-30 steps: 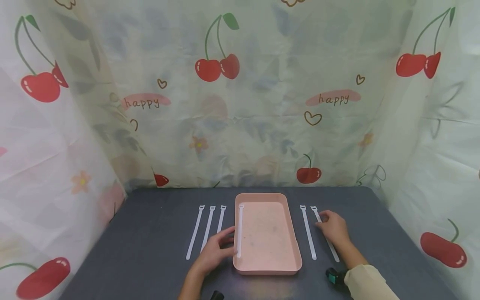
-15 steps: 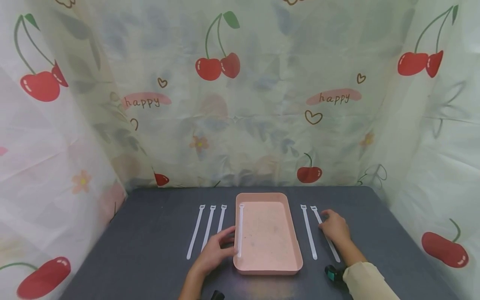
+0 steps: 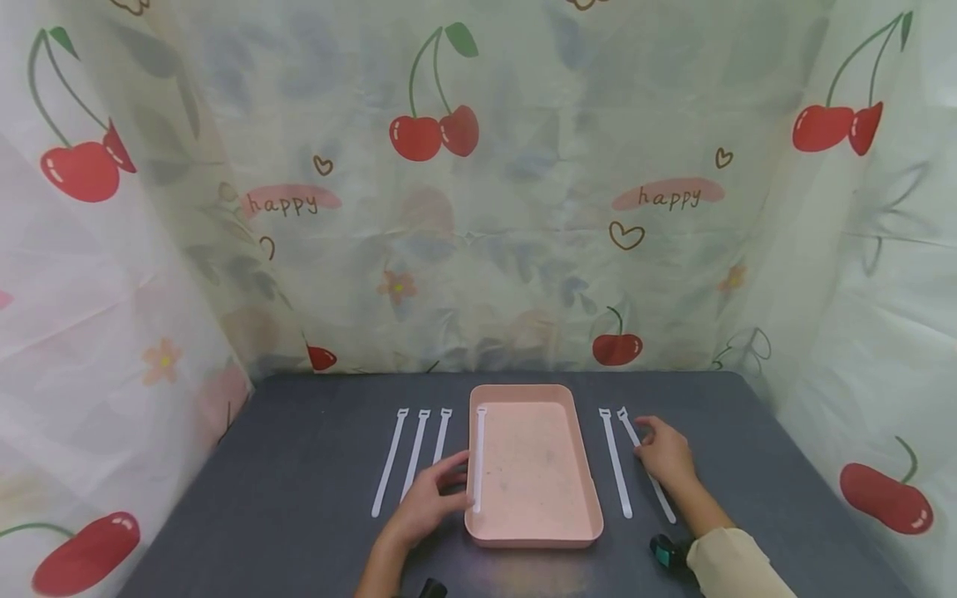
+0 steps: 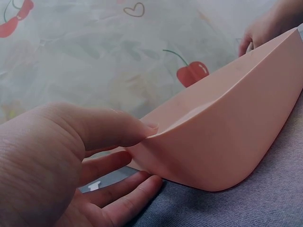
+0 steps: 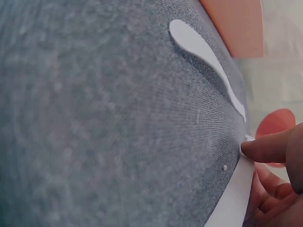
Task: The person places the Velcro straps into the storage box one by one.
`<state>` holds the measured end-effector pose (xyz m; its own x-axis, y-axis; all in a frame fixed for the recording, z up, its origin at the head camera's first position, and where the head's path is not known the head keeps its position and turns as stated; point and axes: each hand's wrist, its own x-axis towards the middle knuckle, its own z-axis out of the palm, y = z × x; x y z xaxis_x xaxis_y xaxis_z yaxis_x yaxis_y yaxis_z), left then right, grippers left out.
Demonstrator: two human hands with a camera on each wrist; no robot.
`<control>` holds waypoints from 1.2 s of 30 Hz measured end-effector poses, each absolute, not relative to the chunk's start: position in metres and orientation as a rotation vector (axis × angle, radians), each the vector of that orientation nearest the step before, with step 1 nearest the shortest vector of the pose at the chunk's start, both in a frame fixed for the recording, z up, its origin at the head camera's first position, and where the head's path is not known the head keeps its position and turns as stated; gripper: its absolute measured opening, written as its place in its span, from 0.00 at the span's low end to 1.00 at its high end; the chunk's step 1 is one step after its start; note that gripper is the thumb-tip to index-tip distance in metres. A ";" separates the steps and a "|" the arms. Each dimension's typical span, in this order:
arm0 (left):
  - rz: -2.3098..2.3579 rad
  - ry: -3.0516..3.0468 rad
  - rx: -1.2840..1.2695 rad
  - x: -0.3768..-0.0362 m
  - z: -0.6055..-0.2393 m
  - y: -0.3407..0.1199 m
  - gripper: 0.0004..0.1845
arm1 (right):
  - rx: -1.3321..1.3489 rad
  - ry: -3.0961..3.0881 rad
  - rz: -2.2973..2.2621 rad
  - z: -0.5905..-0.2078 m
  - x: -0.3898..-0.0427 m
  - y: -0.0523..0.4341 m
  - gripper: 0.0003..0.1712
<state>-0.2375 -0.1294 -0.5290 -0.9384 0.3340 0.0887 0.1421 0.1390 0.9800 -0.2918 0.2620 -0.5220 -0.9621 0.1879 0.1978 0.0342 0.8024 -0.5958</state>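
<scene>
"How are the hands?"
"The left hand (image 3: 424, 505) hooks its thumb over the left wall of the pink tray (image 3: 534, 473), gripping it. Right of the tray, the right hand (image 3: 668, 458), fingers bent, pinches the rightmost white strap (image 3: 661, 499)."
"Any writing?"
"A pink 'happy' label (image 3: 292, 202) left on the curtain (image 3: 516, 274), another right."

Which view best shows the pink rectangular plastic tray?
Head: the tray shows nearly whole, rim and floor. Left wrist: outer wall and rim, partly behind the left hand. Right wrist: only a cropped piece at the top.
</scene>
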 end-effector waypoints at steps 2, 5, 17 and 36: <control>1.911 2.250 0.476 -0.237 -0.529 -0.129 0.37 | -0.130 -2.747 0.891 -0.521 -0.291 0.262 0.25; 1.911 2.255 0.472 -0.238 -0.528 -0.129 0.37 | -0.069 -2.765 0.878 -0.519 -0.290 0.263 0.21; 1.909 2.254 0.462 -0.238 -0.531 -0.131 0.37 | -0.004 -2.764 1.027 -0.511 -0.285 0.266 0.14; 1.884 2.282 0.480 -0.228 -0.513 -0.127 0.35 | -0.236 -2.618 1.652 -0.499 -0.272 0.269 0.21</control>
<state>-0.2279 -0.1267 -0.5129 -0.9388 0.3321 0.0914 0.1526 0.1633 0.9747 -0.2725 0.2685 -0.4995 -0.9877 0.1481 -0.0498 0.1087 0.4220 -0.9001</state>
